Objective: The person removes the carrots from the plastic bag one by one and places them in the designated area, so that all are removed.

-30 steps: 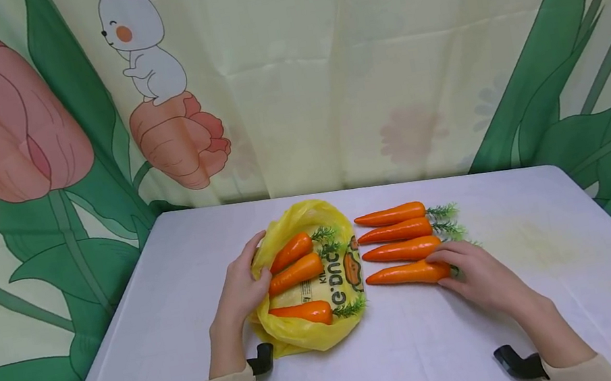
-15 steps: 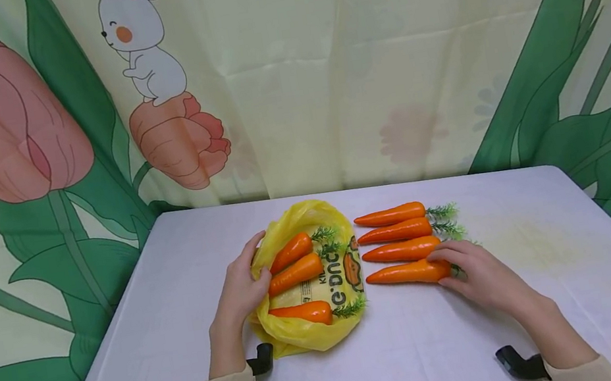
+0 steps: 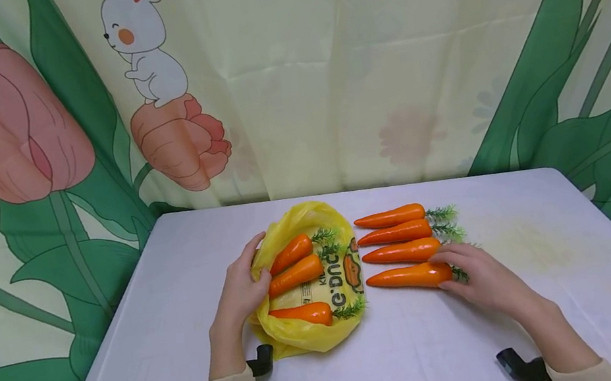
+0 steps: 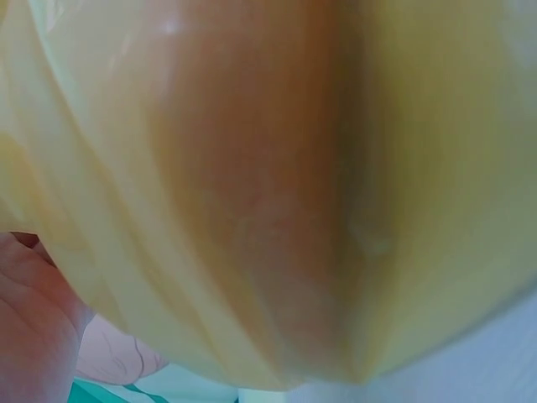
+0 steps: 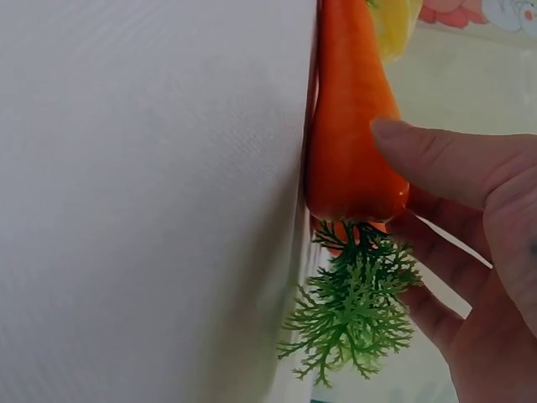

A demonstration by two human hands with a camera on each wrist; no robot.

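In the head view my left hand (image 3: 245,286) grips the left rim of a yellow plastic bag (image 3: 311,339), which lies with its mouth spread. Three toy carrots lie in it: an upper carrot (image 3: 291,252), a middle carrot (image 3: 297,274) and a lower carrot (image 3: 304,314). Yellow film fills most of the left wrist view. My right hand (image 3: 484,275) pinches the thick end of the nearest carrot (image 3: 406,277) in a row to the right. The right wrist view has the thumb (image 5: 419,151) on this carrot's side, its green top (image 5: 352,294) hanging free below.
Beyond the nearest carrot, three more lie in line: one carrot (image 3: 402,252), another carrot (image 3: 396,233) and the farthest carrot (image 3: 390,216). All point left, towards the bag. A white cloth covers the table (image 3: 399,362); a printed curtain (image 3: 324,81) hangs behind it.
Hardly anything differs. A little more of the nearest carrot's green top shows beside my right hand. My left hand and the bag stay in place.
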